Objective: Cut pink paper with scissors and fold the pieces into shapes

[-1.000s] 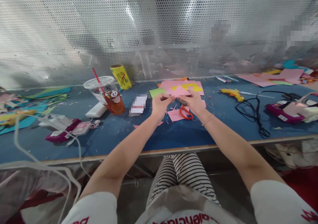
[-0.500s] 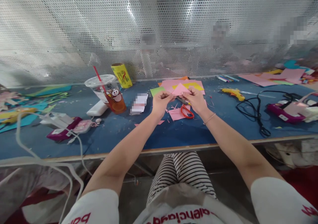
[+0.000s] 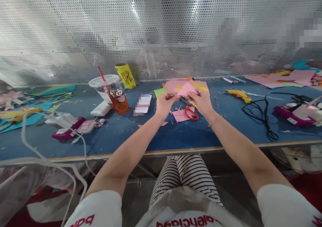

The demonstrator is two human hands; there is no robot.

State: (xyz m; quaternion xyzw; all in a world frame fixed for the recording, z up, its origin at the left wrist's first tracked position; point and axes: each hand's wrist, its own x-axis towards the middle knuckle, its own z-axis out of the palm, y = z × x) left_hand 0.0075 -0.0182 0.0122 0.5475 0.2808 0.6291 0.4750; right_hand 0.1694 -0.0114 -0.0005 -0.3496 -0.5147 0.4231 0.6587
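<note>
Left hand [image 3: 164, 102] and right hand [image 3: 203, 103] pinch pink paper [image 3: 186, 89] at near corners, fingertips closed; it looks like folding; creasing wants aligned edges.

Pink triangular paper piece [image 3: 186, 89]: fuller in view than earlier; bare left hand [image 3: 164, 101], bare right hand [image 3: 202, 101]: wider apart.

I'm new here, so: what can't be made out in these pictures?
In the head view:
Held pink paper: corners partly behind left hand and right hand.
Phone: screen hidden by pixelation.
Right sleeve: lettering cut off by right edge.
Mesh panel: blurs whatever is behind it.
</note>
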